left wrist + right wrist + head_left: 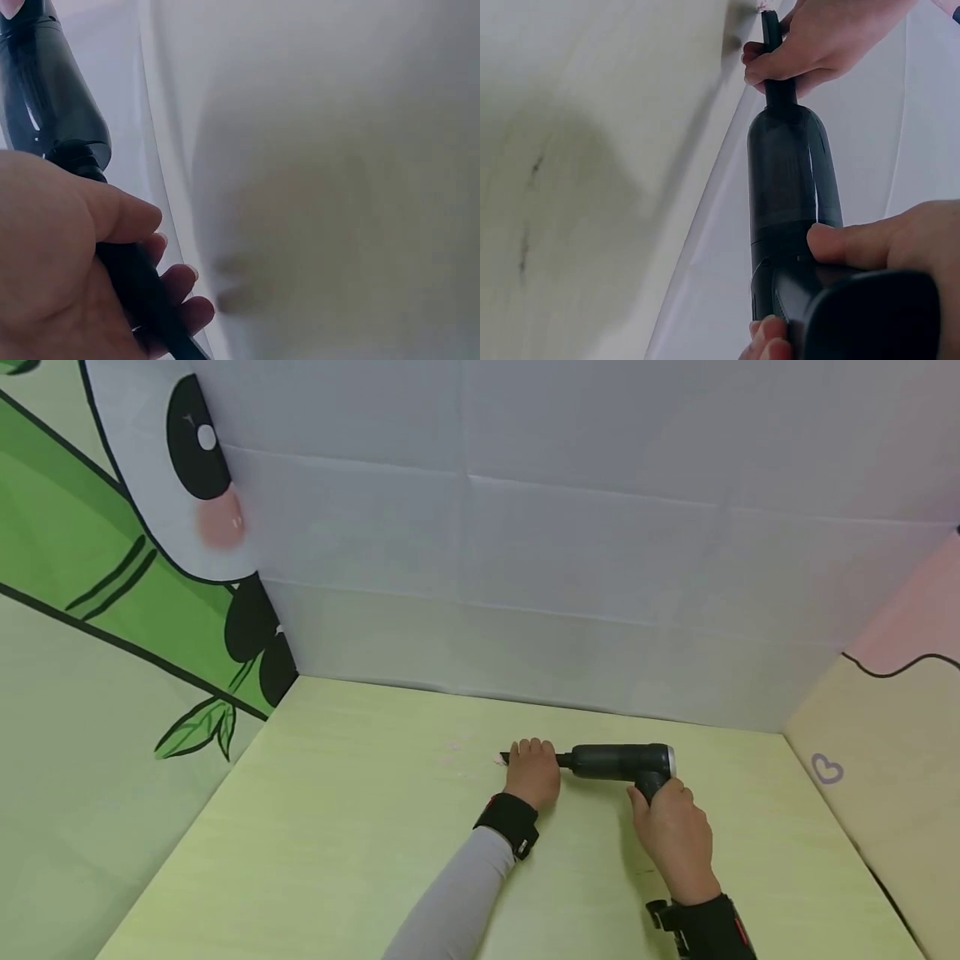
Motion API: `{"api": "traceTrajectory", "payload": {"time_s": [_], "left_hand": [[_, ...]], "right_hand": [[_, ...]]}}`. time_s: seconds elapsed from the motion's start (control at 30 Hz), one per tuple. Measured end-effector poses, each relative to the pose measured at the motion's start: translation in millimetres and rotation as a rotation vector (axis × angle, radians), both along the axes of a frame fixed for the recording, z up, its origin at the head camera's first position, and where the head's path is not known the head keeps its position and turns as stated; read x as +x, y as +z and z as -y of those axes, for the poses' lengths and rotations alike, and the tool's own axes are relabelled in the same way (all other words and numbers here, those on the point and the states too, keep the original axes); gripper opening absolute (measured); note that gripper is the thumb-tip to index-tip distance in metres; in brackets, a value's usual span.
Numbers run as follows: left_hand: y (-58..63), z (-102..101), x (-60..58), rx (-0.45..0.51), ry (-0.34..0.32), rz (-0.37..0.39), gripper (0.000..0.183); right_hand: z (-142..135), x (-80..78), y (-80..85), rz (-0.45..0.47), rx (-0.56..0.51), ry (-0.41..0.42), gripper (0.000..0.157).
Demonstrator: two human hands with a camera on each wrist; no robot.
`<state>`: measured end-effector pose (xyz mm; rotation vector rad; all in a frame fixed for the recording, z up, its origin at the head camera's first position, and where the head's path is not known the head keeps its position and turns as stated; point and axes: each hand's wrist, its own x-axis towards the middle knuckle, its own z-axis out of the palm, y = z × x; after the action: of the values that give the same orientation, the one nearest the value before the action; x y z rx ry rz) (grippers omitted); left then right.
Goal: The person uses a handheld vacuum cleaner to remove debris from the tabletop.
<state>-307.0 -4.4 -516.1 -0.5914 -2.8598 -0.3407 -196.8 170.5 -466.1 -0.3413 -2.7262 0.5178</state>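
Note:
A black handheld vacuum cleaner (611, 762) lies level over the table, its narrow nozzle pointing left. My right hand (678, 839) grips its handle; in the right wrist view the thumb lies along the dark body (787, 176). The left hand (534, 775) holds the slim nozzle (142, 285), fingers and thumb wrapped around it. Past that hand the nozzle's tip (505, 758) shows close over the tabletop, with pale pinkish bits (498, 761) right at it. More faint pale scraps (453, 747) lie left of the tip.
The pale yellow tabletop (337, 827) ends at a white sheet wall (465, 643) behind. Printed panels with a green cartoon design (90, 510) stand at the left, and a beige panel (892, 777) at the right. Both wrists wear black straps (508, 823).

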Motion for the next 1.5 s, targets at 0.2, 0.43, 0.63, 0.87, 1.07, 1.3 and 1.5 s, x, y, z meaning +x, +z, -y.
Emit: {"api": "traceTrajectory", "payload": {"time_s": [0.2,0.43,0.63,0.87,1.07,1.3,1.5], "left_hand": [[-1.9,-5.3,9.2,0.033,0.009,-0.006,0.017],[6.8,-7.3,12.3,0.03,0.015,-0.005,0.012],[8.6,-9.5,9.9,0.026,0.028,0.016,0.012],[0.7,-12.6,5.9,0.014,0.052,0.01,0.012],[-2.8,-12.7,10.0,-0.033,0.085,-0.018,0.017],[-11.5,-14.4,16.6,-0.086,0.105,-0.112,0.019],[-13.9,-17.7,4.0,-0.087,0.116,-0.14,0.017]], "right_hand": [[-7.4,9.3,-3.1,0.068,-0.062,-0.002,0.05],[-10.4,11.5,1.3,-0.005,-0.045,0.003,0.048],[-10.7,10.3,1.0,-0.019,-0.05,0.0,0.05],[-10.1,9.8,-1.8,-0.03,-0.051,-0.005,0.049],[-12.6,10.3,-8.8,-0.008,-0.055,-0.011,0.049],[-10.7,10.5,-18.0,0.003,-0.052,-0.029,0.051],[-12.3,-6.7,-20.9,-0.034,-0.017,-0.007,0.051]]}}
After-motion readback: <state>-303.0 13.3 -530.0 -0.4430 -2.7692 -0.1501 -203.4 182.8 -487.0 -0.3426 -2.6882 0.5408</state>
